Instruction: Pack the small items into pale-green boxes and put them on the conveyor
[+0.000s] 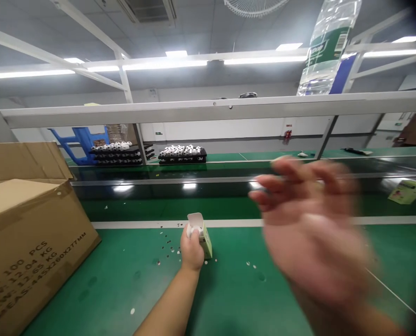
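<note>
My left hand (191, 254) is closed around a small light-green carton (207, 243) that stands upright on the green work surface. The carton's white top flap is up, and something white shows at its mouth by my thumb. On the right, close to the camera, my right hand (309, 238) is raised with its palm showing. It is smeared by motion, but its fingers are apart and bent, and nothing is seen in it. Small white and dark specks lie around the carton.
A large brown cardboard box (36, 247) stands at the left. Another light-green carton (408, 192) lies at the far right. Trays of black-and-white pieces (183, 155) sit at the back. A metal rail (194, 113) crosses above, with a plastic bottle (329, 49) on it.
</note>
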`<control>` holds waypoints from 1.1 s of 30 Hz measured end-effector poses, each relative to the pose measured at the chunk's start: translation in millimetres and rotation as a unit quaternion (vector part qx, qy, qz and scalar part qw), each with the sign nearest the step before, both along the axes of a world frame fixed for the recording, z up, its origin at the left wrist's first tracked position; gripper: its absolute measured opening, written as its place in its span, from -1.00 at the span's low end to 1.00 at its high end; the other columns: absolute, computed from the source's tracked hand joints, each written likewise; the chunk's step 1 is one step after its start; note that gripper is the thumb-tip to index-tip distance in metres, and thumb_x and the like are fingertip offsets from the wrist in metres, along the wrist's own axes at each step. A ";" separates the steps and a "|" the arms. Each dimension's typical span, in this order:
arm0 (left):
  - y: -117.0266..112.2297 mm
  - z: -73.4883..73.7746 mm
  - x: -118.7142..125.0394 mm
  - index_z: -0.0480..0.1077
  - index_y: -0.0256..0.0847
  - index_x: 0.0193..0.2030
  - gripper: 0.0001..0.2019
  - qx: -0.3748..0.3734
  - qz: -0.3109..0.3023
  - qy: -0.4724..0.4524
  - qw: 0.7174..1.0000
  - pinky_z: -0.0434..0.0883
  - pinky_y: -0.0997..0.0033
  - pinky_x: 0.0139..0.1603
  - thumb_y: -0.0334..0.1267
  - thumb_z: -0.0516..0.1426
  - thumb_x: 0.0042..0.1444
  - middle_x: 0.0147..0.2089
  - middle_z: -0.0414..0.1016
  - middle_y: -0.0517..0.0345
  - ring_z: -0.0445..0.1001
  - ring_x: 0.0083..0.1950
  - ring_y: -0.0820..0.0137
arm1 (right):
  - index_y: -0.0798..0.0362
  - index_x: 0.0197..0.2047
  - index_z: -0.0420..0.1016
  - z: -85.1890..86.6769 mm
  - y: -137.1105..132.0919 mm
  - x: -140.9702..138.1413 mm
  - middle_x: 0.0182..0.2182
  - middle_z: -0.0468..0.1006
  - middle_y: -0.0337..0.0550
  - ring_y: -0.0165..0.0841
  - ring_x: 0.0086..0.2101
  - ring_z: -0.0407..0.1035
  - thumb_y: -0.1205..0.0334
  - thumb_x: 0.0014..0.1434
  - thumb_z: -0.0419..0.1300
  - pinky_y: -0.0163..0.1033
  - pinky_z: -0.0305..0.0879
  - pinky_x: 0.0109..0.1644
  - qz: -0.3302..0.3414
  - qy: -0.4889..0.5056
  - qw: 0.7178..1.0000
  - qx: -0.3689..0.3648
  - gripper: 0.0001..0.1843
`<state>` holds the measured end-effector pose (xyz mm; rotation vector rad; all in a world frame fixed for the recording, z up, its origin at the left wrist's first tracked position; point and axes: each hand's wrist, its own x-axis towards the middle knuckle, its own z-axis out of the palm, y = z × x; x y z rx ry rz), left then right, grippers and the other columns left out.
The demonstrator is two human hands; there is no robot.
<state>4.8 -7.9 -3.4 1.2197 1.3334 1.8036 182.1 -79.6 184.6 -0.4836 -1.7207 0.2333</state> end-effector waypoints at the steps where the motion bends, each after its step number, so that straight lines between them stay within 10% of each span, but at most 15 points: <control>1: 0.4 -0.1 -2.3 0.41 -0.12 -0.21 -0.75 0.007 0.002 0.003 1.000 0.41 0.26 -0.10 -0.06 0.00 0.20 -0.28 0.50 0.10 0.47 -0.21 0.24 | -0.40 0.26 0.09 -22.1 13.6 -16.3 0.16 0.32 -0.12 -0.11 0.08 0.33 0.05 0.33 -0.12 0.10 0.45 0.04 0.015 0.084 0.995 -0.056 -0.56; 5: 1.2 -0.3 -5.8 0.42 -0.14 -0.16 -0.57 0.031 -0.026 0.006 0.999 0.41 0.29 -0.12 0.10 -0.12 0.27 -0.22 0.52 0.05 0.48 -0.18 0.24 | -0.06 0.01 0.41 -133.1 76.0 -81.4 -0.05 0.49 -0.04 -0.15 0.00 0.38 -0.06 0.30 -0.06 0.02 0.36 0.10 0.086 0.164 0.918 -0.349 -0.61; 8: 1.1 1.2 -4.2 0.42 -0.17 -0.06 -0.42 0.013 -0.059 -0.028 0.998 0.42 0.28 -0.06 0.21 -0.20 0.26 -0.13 0.55 0.00 0.51 -0.11 0.23 | -0.01 -0.09 0.45 -180.5 93.6 -104.7 -0.14 0.54 -0.08 -0.18 -0.09 0.41 -0.10 0.32 -0.10 -0.06 0.34 0.06 0.168 0.178 0.877 -0.414 -0.56; 15: 1.5 7.9 -2.1 0.45 -0.19 -0.04 -0.55 -0.087 -0.053 -0.101 0.990 0.44 0.33 -0.05 0.10 -0.03 0.21 -0.09 0.57 0.03 0.52 -0.04 0.23 | 0.02 -0.05 0.41 -174.2 87.1 -97.5 -0.25 0.53 -0.17 -0.26 -0.19 0.40 0.15 0.21 0.01 -0.25 0.32 -0.12 0.223 0.230 0.817 -0.480 -0.71; 20: 3.3 7.0 0.4 0.36 -0.18 0.00 -0.70 -0.024 -0.147 -0.144 0.978 0.45 0.33 -0.12 -0.22 0.02 0.15 -0.09 0.51 0.04 0.50 -0.12 0.29 | -0.03 -0.04 0.36 -173.3 91.5 -97.8 -0.22 0.51 -0.21 -0.31 -0.21 0.38 0.33 0.06 0.00 -0.28 0.31 -0.16 0.198 0.247 0.823 -0.471 -0.63; 25: 2.4 2.6 1.9 0.34 -0.21 -0.31 -0.93 0.043 -0.075 -0.146 0.986 0.40 0.39 -0.10 -0.35 0.05 0.07 -0.17 0.43 0.11 0.45 -0.13 0.36 | 0.03 -0.41 0.30 -184.3 96.9 -98.0 -0.28 0.46 -0.19 -0.34 -0.29 0.36 0.38 -0.07 0.05 -0.29 0.32 -0.22 0.174 0.325 0.835 -0.409 -0.90; 33: 0.3 -16.4 -1.1 0.30 -0.19 -0.17 -0.75 0.074 -0.064 -0.027 0.995 0.40 0.33 -0.08 -0.04 0.06 0.22 -0.13 0.43 0.05 0.44 -0.14 0.32 | 0.04 -0.15 0.41 -202.2 95.6 -75.4 -0.13 0.46 -0.07 -0.24 -0.12 0.38 0.26 0.15 0.03 -0.14 0.32 0.01 0.118 0.155 0.945 -0.262 -0.78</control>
